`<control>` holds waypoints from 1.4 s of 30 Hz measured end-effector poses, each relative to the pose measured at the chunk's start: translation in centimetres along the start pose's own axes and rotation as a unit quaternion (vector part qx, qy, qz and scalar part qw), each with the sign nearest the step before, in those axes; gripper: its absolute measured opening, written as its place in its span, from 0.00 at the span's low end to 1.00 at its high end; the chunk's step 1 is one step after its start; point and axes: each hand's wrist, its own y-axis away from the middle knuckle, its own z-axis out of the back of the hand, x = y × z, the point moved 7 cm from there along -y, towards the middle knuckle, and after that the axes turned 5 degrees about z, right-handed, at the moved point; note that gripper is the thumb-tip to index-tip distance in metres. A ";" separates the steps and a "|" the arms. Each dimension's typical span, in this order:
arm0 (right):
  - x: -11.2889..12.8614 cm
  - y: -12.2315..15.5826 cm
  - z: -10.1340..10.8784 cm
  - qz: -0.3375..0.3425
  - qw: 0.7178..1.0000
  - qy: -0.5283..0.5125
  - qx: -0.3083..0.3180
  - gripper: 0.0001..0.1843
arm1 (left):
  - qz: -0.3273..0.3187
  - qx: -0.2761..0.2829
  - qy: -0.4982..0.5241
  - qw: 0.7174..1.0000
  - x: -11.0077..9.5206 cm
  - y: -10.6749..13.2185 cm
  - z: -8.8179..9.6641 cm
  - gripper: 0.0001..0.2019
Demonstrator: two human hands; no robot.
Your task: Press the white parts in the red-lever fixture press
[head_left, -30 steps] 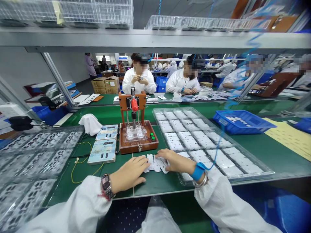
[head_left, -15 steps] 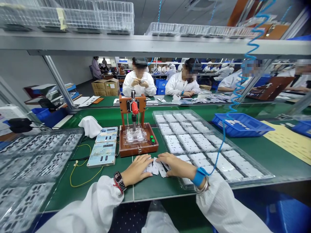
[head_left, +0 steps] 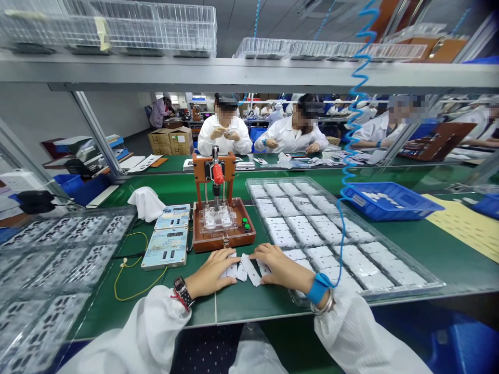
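Both my hands rest on the green bench just in front of a wooden press fixture (head_left: 223,228) with a red-handled lever. My left hand (head_left: 210,272) lies with fingers stretched over several small white cards (head_left: 246,270) spread on the mat. My right hand (head_left: 278,266), a blue wrist strap on its wrist, touches the same cards from the right, fingers extended and pressing on them. A clear tray (head_left: 390,296) full of white cards lies right of my right hand.
Two small meter boxes (head_left: 167,239) and a yellow wire sit left of the fixture. A clear tray of dark parts (head_left: 47,270) fills the left. A blue bin (head_left: 390,200) stands at the right. Other people in white coats work across the bench. A blue coiled cord (head_left: 353,104) hangs down.
My hands have slid slightly apart over the white cards, spreading them on the mat. The view shifted a little and the coiled cord swung left.
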 end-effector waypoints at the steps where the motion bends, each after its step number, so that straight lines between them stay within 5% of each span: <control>1: 0.1 0.0 0.0 -0.004 1.000 -0.001 0.000 0.38 | 0.004 0.001 -0.001 1.000 0.0 0.0 0.0 0.25; 6: 0.9 -0.2 -0.6 -0.001 0.999 -0.029 0.030 0.46 | 0.013 0.004 0.009 1.000 0.2 -0.1 -0.1 0.25; 42: 1.0 -0.6 -1.0 0.009 1.000 -0.006 -0.024 0.30 | 0.023 -0.021 0.042 0.999 0.7 -0.1 -0.1 0.26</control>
